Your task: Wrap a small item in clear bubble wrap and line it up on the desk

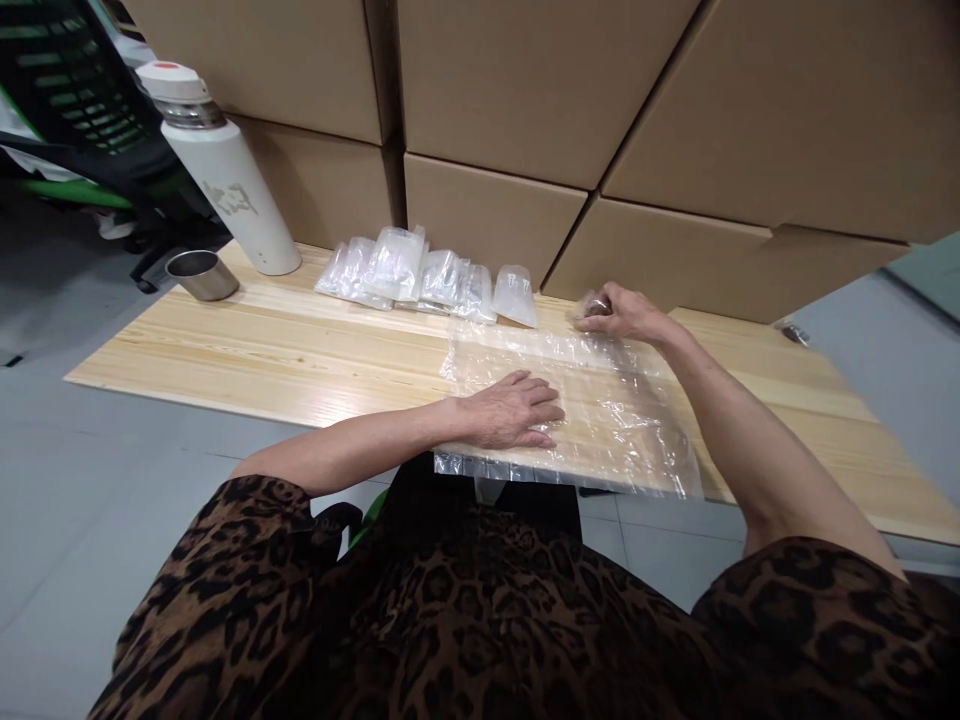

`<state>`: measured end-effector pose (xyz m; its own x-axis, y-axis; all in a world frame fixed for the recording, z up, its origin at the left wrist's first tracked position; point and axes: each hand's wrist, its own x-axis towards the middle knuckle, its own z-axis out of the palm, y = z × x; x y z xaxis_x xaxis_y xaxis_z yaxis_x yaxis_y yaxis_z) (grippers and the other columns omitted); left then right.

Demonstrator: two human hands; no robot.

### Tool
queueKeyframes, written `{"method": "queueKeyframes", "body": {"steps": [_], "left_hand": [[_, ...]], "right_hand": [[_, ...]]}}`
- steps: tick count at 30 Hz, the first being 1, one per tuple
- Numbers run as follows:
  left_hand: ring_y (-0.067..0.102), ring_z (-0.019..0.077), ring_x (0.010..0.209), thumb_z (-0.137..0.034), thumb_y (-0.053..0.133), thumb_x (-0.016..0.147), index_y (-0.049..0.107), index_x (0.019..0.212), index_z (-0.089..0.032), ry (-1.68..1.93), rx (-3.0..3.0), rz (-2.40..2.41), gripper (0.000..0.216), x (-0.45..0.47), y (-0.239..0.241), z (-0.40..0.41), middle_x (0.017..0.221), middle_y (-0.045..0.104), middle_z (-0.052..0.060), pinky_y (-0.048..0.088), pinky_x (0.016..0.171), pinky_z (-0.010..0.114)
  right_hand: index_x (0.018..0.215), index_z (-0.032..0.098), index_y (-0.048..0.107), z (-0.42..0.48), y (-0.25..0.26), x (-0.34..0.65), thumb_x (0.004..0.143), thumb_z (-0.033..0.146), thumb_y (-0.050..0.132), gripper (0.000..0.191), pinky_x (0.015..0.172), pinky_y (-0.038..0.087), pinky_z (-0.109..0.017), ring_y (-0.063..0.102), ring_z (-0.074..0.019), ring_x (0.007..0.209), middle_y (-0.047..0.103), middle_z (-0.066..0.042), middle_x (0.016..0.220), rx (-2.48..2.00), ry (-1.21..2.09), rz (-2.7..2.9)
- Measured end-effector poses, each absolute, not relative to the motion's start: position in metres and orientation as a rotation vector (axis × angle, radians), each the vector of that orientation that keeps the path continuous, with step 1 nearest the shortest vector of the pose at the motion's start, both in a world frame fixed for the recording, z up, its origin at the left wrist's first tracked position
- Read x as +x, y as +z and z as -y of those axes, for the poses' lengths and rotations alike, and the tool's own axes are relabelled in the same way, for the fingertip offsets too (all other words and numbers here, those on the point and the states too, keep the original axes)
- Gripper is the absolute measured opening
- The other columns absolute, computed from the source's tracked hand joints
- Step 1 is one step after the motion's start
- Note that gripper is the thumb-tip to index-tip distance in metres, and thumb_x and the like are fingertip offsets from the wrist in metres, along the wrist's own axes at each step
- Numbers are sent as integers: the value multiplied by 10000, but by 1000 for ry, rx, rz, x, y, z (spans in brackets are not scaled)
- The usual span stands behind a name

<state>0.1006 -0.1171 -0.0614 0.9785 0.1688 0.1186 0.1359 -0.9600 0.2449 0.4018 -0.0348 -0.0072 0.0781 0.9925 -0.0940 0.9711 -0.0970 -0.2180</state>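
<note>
The left hand (517, 410) lay open, pressing the clear plastic bag (600, 420) flat, while the right hand (619, 312) pinched its far corner, best pulled taut.

The long pale wooden tabletop (285, 350) is smooth, with a fine lengthwise grain and a soft sheen. On its near right lies a large clear plastic bag (600, 420), glossy and crinkled. The small clear plastic pouches (420, 275) farther back gleam. At far left, the white matt bottle (225, 175) and the brushed-metal cup (201, 274). The brown cardboard boxes (540, 90) behind are matt.
</note>
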Motion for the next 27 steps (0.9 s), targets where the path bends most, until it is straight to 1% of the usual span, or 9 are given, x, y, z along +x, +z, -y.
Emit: {"method": "queueKeyframes", "body": {"steps": [6,8,11,14,16,19,22,24,27], "left_hand": [[521,331,1503,-576,458,1106,632,1469,-164,220,2865,-235,576,101,-64,117,1561,610,197,333,1291,538],[519,341,1512,-565,485,1100,635,1462,-163,257,2826,-252,561,101,-66,117,1552,622,199,289,1316,583],[511,346,1528,-584,479,1096,562,1538,-181,482,2654,-394,604,100,-64,116,1579,614,190,224,1340,649],[496,360,1548,-690,393,1082,389,1661,-180,777,2265,-627,772,98,-53,119,1670,515,216,357,1289,638],[501,368,1549,-737,356,1068,342,1679,-172,858,2002,-691,833,96,-42,126,1688,481,240,439,1245,609],[568,354,1487,-715,380,1075,414,1625,-194,867,1824,-605,758,94,-30,148,1618,560,220,484,1220,579],[653,316,1354,-657,424,1089,432,1566,-205,902,1775,-540,657,92,-31,177,1472,657,192,534,1166,544],[682,292,1280,-633,423,1098,411,1543,-195,929,1734,-589,624,90,-38,195,1426,664,194,568,1113,515],[706,272,1221,-618,396,1110,392,1523,-205,990,1686,-678,584,88,-52,218,1487,612,204,606,1036,479]], "right_hand": [[947,208,565,41,-10,396,920,321,667,155,904,474,-397,629,-295,1027,708,-151,1094,-2128,266,2138],[985,208,578,50,-3,392,931,347,668,174,889,481,-396,620,-273,993,696,-126,1073,-1995,296,2048],[1050,225,601,79,6,375,930,516,726,339,765,473,-341,578,-199,845,652,-49,959,-1592,541,1837],[1025,234,613,122,8,345,882,687,773,501,613,412,-286,504,-140,702,598,-1,855,-1261,877,1615],[1042,238,634,152,4,321,894,680,785,490,571,393,-268,476,-116,659,595,11,846,-1170,1045,1470],[1066,255,648,191,-7,287,886,644,822,463,546,390,-251,452,-104,629,570,32,804,-1117,1183,1299],[1160,288,653,220,-26,259,877,668,821,503,555,412,-249,462,-105,649,596,27,873,-1055,1207,1138],[1194,300,654,234,-39,243,935,678,752,469,565,426,-251,475,-111,666,603,19,904,-1024,1208,1051],[1172,292,663,250,-55,226,1034,680,598,417,603,471,-268,535,-132,715,616,2,917,-999,1188,1017]]}}
